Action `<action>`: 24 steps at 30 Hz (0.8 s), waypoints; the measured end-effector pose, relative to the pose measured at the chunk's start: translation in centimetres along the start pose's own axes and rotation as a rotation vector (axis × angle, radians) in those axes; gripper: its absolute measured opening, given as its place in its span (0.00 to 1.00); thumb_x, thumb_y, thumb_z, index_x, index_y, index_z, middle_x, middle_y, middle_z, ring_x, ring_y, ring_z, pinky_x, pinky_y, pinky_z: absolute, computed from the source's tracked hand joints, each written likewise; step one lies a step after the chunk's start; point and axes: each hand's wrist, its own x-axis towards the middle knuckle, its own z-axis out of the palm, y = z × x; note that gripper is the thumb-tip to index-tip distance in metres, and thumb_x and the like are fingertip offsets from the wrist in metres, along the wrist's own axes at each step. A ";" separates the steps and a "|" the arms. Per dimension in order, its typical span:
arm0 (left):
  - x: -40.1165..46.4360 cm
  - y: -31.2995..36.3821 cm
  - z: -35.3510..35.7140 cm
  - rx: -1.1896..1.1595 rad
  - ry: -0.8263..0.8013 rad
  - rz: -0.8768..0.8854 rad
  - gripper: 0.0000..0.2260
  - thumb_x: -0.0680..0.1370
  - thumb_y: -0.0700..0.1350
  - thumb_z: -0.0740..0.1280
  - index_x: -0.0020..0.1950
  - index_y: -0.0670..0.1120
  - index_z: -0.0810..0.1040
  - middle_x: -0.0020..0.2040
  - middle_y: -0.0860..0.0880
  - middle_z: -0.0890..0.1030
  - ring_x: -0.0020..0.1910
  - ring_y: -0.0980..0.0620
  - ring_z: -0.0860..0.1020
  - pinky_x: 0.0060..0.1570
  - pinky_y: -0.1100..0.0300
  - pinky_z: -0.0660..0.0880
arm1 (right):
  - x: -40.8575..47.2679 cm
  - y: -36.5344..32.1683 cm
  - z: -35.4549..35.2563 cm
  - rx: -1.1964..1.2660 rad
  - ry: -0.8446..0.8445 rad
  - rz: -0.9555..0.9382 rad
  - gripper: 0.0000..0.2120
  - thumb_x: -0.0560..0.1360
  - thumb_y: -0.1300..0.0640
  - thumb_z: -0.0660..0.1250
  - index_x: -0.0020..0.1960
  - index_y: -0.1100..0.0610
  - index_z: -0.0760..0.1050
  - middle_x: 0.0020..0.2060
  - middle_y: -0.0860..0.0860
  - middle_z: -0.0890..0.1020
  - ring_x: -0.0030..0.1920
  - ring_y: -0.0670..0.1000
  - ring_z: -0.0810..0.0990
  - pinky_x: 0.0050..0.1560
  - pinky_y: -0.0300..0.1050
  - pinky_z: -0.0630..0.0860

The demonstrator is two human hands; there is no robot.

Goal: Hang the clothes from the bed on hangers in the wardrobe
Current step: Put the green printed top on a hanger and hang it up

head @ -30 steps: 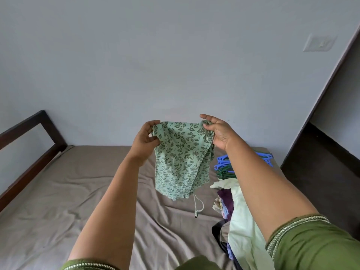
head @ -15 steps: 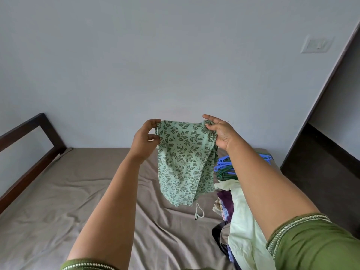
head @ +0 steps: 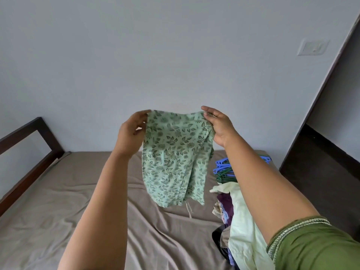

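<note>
A light green garment with a dark leaf print (head: 175, 156) hangs in the air above the bed (head: 58, 201), a white drawstring dangling from its lower end. My left hand (head: 130, 133) pinches its top left corner and my right hand (head: 218, 125) grips its top right corner, stretching the top edge between them. A pile of clothes (head: 237, 221) lies on the bed at the right, partly hidden by my right arm. Blue and green hangers (head: 224, 170) lie in a bunch on the bed behind that pile. No wardrobe is in view.
A dark wooden bed frame (head: 25, 152) runs along the left. The plain wall stands behind the bed, with a switch plate (head: 313, 47) at upper right. A dark floor strip (head: 319, 172) lies right of the bed.
Both hands have lifted the garment a little and pulled its top edge wider, so it hangs flatter and more spread out.
</note>
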 end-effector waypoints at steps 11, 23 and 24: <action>-0.1 -0.7 1.4 -0.842 0.189 -0.897 0.06 0.77 0.42 0.67 0.49 0.39 0.77 0.51 0.41 0.82 0.50 0.43 0.81 0.53 0.45 0.77 | -0.6 2.0 0.2 0.034 -0.181 0.123 0.19 0.74 0.74 0.62 0.54 0.54 0.80 0.48 0.54 0.82 0.47 0.52 0.80 0.51 0.51 0.78; -0.7 -2.6 1.5 -1.092 0.000 -0.645 0.15 0.78 0.38 0.57 0.57 0.44 0.81 0.56 0.41 0.81 0.57 0.44 0.79 0.61 0.45 0.74 | -1.2 1.6 -1.0 0.150 -0.126 0.165 0.17 0.74 0.73 0.62 0.57 0.57 0.79 0.49 0.58 0.83 0.47 0.55 0.83 0.50 0.50 0.80; -1.4 -3.3 1.5 -1.157 -0.003 -0.608 0.14 0.78 0.40 0.58 0.57 0.46 0.81 0.57 0.42 0.81 0.57 0.45 0.79 0.63 0.45 0.73 | -1.2 1.1 -0.9 0.201 -0.154 0.150 0.17 0.75 0.72 0.61 0.57 0.57 0.79 0.48 0.58 0.83 0.46 0.54 0.84 0.48 0.49 0.81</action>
